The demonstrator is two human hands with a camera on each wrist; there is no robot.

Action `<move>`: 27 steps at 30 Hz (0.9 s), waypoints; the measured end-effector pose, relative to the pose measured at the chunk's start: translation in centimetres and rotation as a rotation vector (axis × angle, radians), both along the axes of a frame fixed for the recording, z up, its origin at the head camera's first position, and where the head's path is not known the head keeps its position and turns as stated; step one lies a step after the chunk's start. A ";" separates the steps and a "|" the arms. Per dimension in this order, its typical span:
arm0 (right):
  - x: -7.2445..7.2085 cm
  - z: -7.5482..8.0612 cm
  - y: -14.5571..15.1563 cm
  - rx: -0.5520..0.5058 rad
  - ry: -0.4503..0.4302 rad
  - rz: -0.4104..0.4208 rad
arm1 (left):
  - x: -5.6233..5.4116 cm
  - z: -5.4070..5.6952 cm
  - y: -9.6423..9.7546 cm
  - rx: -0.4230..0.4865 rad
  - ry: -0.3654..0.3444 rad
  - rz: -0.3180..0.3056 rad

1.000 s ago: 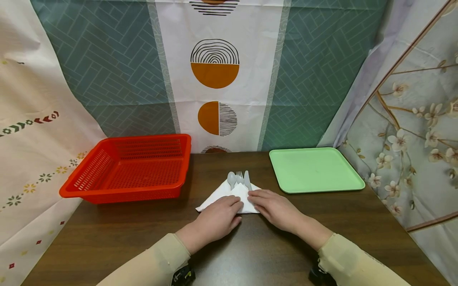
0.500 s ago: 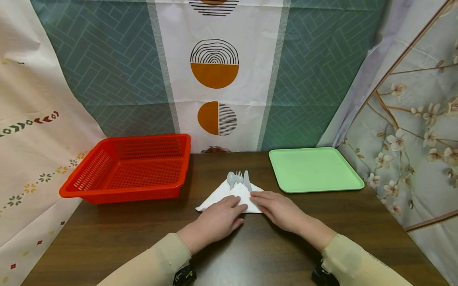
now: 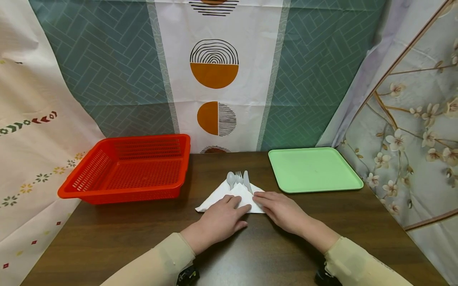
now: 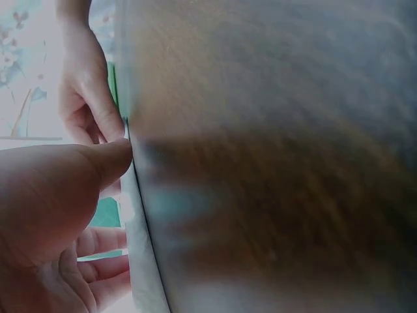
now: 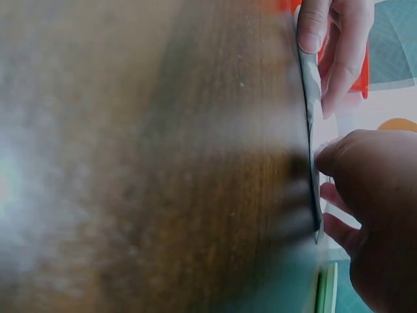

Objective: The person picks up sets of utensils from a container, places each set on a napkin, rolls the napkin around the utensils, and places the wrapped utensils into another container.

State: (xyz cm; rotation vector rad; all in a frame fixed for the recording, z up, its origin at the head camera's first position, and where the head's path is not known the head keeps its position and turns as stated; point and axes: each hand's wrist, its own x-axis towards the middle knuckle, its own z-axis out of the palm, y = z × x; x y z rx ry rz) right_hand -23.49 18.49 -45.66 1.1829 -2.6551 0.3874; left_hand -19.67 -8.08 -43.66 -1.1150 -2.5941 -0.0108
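one pale-grey plastic spoon (image 3: 231,178), fork (image 3: 239,178) and knife (image 3: 247,181) protrude from a folded white paper napkin (image 3: 241,194). the left hand (image 3: 223,219) and right hand (image 3: 283,210) rest on it, fingers loosely extended.

In my head view, the bench (image 3: 255,258) is dark brown, wood-grained, with a pale sheen towards me. Directly on it sit a red perforated basket (image 3: 121,194) at left, a light green tray (image 3: 315,171) at right, and, nearer me between them, a folded white napkin (image 3: 241,192). My wrist views blur its surface, so fine marks are hard to judge.
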 end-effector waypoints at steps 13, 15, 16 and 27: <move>0.7 -0.4 0.6 0.016 0.102 -0.106 | -0.3 -0.7 0.4 -0.033 0.020 0.030; 0.9 -0.4 0.6 0.010 0.108 -0.130 | -0.3 -0.6 0.4 -0.042 0.022 0.028; 0.9 -0.4 0.6 0.005 0.109 -0.148 | -0.3 -0.5 0.5 -0.046 0.022 0.030; 1.6 0.0 0.3 -0.111 -0.002 -0.415 | -0.2 -0.1 0.7 -0.073 -0.003 0.036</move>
